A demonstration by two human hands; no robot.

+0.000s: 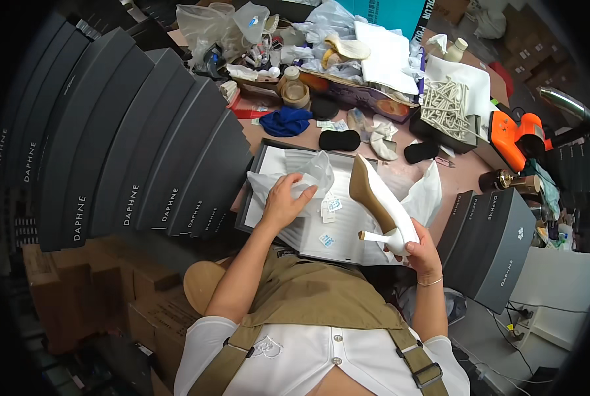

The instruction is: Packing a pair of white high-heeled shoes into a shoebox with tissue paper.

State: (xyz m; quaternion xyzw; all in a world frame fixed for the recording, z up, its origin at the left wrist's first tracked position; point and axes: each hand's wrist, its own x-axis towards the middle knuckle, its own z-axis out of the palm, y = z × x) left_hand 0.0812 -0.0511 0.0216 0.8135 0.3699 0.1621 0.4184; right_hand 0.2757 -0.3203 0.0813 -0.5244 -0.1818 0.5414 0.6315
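My right hand (422, 249) grips a white high-heeled shoe (393, 210) round its heel end. The shoe is tilted, with its pointed toe up and away from me and its tan sole facing left. My left hand (287, 203) rests against crumpled white tissue paper (316, 173), its thumb apart from the loosely curved fingers. Below both hands lies an open dark grey shoebox (262, 158) lined with thin white wrapping sheet (348, 234). Small white tags (331, 206) lie on the lining. Another piece of wrapping paper (426, 191) stands up behind my right hand.
Tall rows of grey shoeboxes (117, 132) crowd the left; more shoeboxes (499, 244) stand at the right. Behind are a blue cloth (286, 121), a glass jar (294, 91), a box of white stick-like pieces (445, 102) and an orange tool (509, 142). Cardboard cartons (117, 277) sit lower left.
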